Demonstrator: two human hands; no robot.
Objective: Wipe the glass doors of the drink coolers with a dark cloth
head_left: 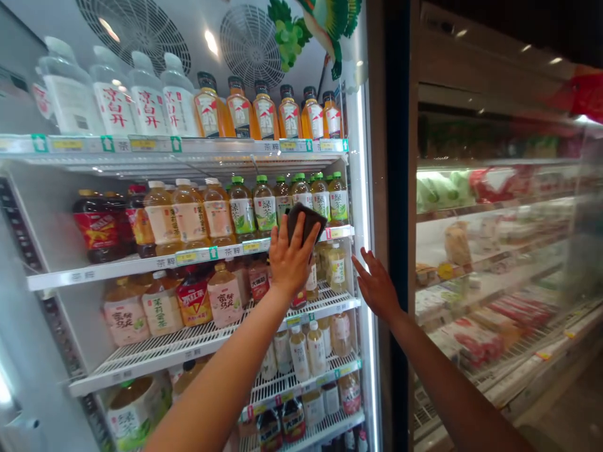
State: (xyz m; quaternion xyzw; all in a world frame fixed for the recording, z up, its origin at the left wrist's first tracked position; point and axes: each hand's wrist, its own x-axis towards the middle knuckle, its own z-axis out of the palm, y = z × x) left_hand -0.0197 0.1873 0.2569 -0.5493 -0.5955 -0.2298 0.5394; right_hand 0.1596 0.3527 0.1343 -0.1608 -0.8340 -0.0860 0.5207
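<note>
My left hand (291,260) presses a dark grey cloth (307,225) flat against the glass door (330,166) of a drinks fridge, its fingers spread over the cloth. Behind the cloth stand green-capped tea bottles (265,210) on the second shelf. Farther right, my right hand (378,285) has its fingers apart and holds nothing. It is at the door's right edge, beside the bright light strip (370,351); whether the fingertips touch the frame I cannot tell.
Several shelves of bottles fill the fridge, with water bottles (115,94) at top left and amber bottles (265,113) beside them. Grape and bird decals (288,39) decorate the glass. Past a dark post (398,157), an open chiller (499,257) holds packaged food.
</note>
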